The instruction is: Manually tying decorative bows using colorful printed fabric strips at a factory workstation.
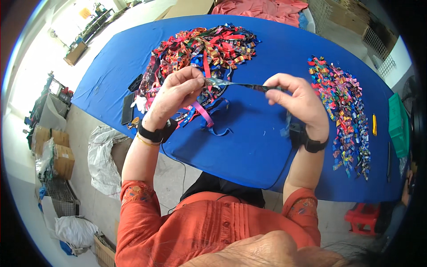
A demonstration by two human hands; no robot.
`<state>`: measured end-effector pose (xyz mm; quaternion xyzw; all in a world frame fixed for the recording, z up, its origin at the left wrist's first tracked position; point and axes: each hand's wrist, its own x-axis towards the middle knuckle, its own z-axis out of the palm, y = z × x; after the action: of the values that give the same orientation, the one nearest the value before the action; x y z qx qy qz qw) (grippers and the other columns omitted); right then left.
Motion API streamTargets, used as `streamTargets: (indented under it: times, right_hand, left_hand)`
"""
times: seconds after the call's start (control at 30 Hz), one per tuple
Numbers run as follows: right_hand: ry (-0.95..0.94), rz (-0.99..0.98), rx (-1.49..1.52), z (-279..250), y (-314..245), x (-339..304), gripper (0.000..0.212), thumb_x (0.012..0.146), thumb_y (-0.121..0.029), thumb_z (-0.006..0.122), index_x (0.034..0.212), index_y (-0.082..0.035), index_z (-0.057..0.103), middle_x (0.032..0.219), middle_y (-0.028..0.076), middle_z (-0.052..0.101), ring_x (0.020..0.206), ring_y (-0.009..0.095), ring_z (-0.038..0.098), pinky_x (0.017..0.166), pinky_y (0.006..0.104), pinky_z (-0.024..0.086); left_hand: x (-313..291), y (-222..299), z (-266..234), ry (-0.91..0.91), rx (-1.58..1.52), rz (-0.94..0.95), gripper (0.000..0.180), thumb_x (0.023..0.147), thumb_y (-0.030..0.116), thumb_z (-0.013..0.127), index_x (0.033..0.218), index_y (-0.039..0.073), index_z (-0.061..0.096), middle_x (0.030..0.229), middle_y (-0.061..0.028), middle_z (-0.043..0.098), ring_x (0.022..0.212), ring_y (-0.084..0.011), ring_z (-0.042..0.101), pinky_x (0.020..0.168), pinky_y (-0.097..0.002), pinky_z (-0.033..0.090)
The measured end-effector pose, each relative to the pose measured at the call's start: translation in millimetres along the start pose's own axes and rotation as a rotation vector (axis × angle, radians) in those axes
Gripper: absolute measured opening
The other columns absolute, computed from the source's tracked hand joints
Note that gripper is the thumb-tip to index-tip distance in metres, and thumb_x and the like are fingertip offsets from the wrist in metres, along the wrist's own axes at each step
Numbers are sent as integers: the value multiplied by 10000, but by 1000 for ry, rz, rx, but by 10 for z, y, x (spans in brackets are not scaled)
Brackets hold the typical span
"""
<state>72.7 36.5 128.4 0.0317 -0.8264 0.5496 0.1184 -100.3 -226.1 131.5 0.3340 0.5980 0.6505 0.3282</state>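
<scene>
My left hand and my right hand hold a narrow patterned ribbon strip stretched between them above the blue table. Each hand pinches one end. Behind my left hand lies a big heap of loose colourful ribbons. To the right of my right hand several folded ribbon pieces lie in a long band. A pink ribbon and a blue ribbon trail below my left hand. Both wrists wear black bands.
A black phone lies at the table's left edge. A yellow cutter and a green box sit at the right. White sacks, cardboard boxes and a wire crate stand on the floor at left; a red stool at lower right.
</scene>
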Motion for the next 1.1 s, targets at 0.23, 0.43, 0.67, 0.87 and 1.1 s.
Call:
streamTargets:
  times: [0.23, 0.43, 0.67, 0.87, 1.1]
  right_hand:
    - [576, 146, -603, -592, 336, -249, 155, 817, -64, 681, 971, -69, 703, 797, 118, 699, 729, 240, 675, 670, 346, 501]
    - [805, 394, -823, -997, 558, -567, 142, 812, -109, 660, 944, -109, 713, 818, 109, 711, 775, 283, 691, 700, 389, 517]
    - [913, 579, -1068, -1212, 1210, -644, 136, 805, -106, 604, 829, -174, 720, 848, 124, 720, 853, 342, 694, 724, 458, 536]
    - [1030, 634, -1001, -1375, 1554, -857, 116, 802, -99, 602, 806, -152, 706, 838, 121, 717, 842, 336, 693, 707, 461, 526]
    - [1046, 502, -969, -1393, 1383, -918, 198, 794, -45, 566, 834, -149, 730, 906, 113, 725, 867, 318, 694, 735, 430, 530]
  left_hand:
    - [-104, -309, 261, 51, 105, -166, 109, 988, 187, 611, 971, 79, 611, 724, 41, 557, 494, -10, 383, 432, -193, 258]
    - [-191, -637, 844, -119, 94, -387, 138, 999, 198, 595, 990, 62, 571, 748, -12, 601, 465, -51, 463, 417, -193, 343]
    - [199, -855, 1305, -259, 77, -447, 102, 979, 100, 560, 1043, 27, 528, 805, -56, 649, 454, -78, 544, 372, -208, 373]
    - [404, -1129, 1400, -314, 113, -463, 131, 959, 116, 544, 1035, 10, 533, 827, -67, 675, 468, -86, 589, 358, -208, 401]
    - [144, -991, 1090, -307, 299, -549, 105, 974, 148, 575, 1002, 47, 586, 753, -17, 643, 453, -53, 524, 370, -201, 350]
